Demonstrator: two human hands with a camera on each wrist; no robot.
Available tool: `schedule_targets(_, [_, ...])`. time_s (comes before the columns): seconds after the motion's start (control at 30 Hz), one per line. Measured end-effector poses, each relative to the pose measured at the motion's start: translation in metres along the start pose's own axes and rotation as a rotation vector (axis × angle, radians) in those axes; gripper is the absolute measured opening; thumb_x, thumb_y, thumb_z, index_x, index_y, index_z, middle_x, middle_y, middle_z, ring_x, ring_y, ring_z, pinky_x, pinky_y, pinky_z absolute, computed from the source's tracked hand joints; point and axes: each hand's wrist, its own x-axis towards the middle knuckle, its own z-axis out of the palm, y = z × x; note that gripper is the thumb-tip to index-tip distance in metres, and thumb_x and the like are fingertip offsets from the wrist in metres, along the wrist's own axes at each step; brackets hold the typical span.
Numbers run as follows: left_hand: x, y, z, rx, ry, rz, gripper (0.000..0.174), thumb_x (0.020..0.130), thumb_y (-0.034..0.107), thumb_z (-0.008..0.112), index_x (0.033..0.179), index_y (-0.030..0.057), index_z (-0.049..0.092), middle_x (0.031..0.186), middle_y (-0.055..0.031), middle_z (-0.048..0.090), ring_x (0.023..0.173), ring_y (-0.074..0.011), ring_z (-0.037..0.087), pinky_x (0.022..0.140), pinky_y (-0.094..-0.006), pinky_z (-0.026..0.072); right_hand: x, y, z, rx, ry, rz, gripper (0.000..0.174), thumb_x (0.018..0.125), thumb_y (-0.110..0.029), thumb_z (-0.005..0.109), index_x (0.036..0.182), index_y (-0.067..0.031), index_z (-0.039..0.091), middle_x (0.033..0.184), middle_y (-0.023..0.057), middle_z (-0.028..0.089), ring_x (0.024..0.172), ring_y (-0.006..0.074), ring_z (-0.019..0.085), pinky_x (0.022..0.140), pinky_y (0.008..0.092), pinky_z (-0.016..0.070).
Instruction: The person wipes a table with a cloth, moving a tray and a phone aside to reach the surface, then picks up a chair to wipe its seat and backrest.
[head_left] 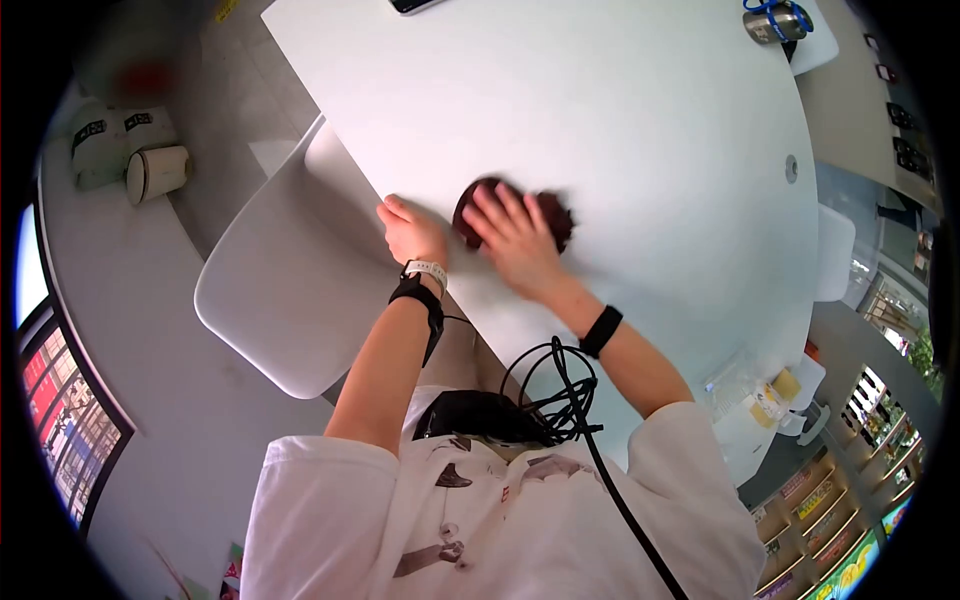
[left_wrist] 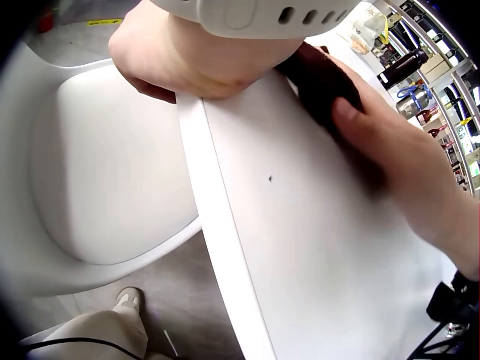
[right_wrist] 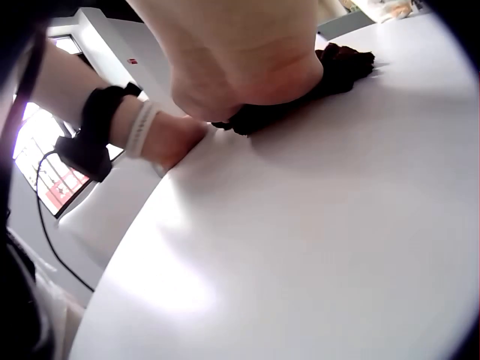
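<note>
A dark brown cloth (head_left: 470, 228) lies bunched on the white table (head_left: 640, 130). My right hand (head_left: 515, 240) presses flat on it, fingers spread and fairly straight. In the left wrist view the right thumb lies along the near side of the cloth (left_wrist: 322, 82). From the right wrist, a crumpled end of the cloth (right_wrist: 349, 67) sticks out past the hand. My left hand (head_left: 412, 235) is at the table's edge to the left of the cloth, loosely bent and holding nothing visible. Its fingertips are partly hidden in the left wrist view.
A white chair (head_left: 270, 270) stands against the table's left edge. Black cable loops (head_left: 560, 390) hang before my waist. A steel cup with a blue strap (head_left: 775, 22) is at the far right, and a phone (head_left: 412, 4) at the top. One small dark speck (left_wrist: 271, 178) marks the tabletop.
</note>
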Motion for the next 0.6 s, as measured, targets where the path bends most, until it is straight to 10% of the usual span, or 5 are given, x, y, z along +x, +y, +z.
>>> schedule_targets(0.17, [0.006,-0.009,0.004,-0.01,0.023,0.045,0.051,0.095,0.05,0.019,0.107,0.0094,0.048,0.095,-0.0219,0.063,0.089,-0.0441,0.057,0.077,-0.0511,0.044,-0.004,0.071,-0.034,0.075,0.131,-0.043,0.052,0.083,-0.018,0.053,0.134,-0.0128,0.045,0.143,0.0079,0.038,0.131,0.0252,0.037,0.108,0.0466,0.0259])
schedule_targets(0.4, [0.004,-0.007,0.004,-0.047,-0.006,0.003,0.051,0.095,0.051,0.019,0.107,0.0104,0.047,0.094,-0.0189,0.063,0.09,-0.0412,0.057,0.078,-0.0489,0.0448,-0.03,0.344,-0.079,-0.231,0.501,0.992,0.056,0.094,-0.045,0.039,0.142,-0.0176,0.032,0.149,0.0107,0.028,0.135,0.0293,0.027,0.106,0.0521,0.021])
schedule_targets(0.47, [0.001,-0.006,0.002,-0.032,-0.001,0.001,0.05,0.096,0.05,0.018,0.108,0.0111,0.047,0.094,-0.0184,0.063,0.09,-0.0395,0.058,0.078,-0.0481,0.0451,-0.008,0.304,-0.058,-0.343,0.482,0.949,0.055,0.093,-0.045,0.039,0.141,-0.0173,0.034,0.149,0.01,0.027,0.135,0.0318,0.026,0.106,0.0557,0.0208])
schedule_targets(0.6, [-0.004,0.006,-0.007,-0.074,-0.071,-0.063,0.054,0.095,0.049,0.022,0.117,0.0069,0.048,0.111,-0.02,0.059,0.105,-0.0389,0.053,0.09,-0.0453,0.0419,-0.001,0.09,-0.021,-0.079,0.246,0.257,0.053,0.087,-0.029,0.052,0.136,-0.0135,0.041,0.148,0.0121,0.029,0.133,0.0365,0.03,0.106,0.0563,0.0208])
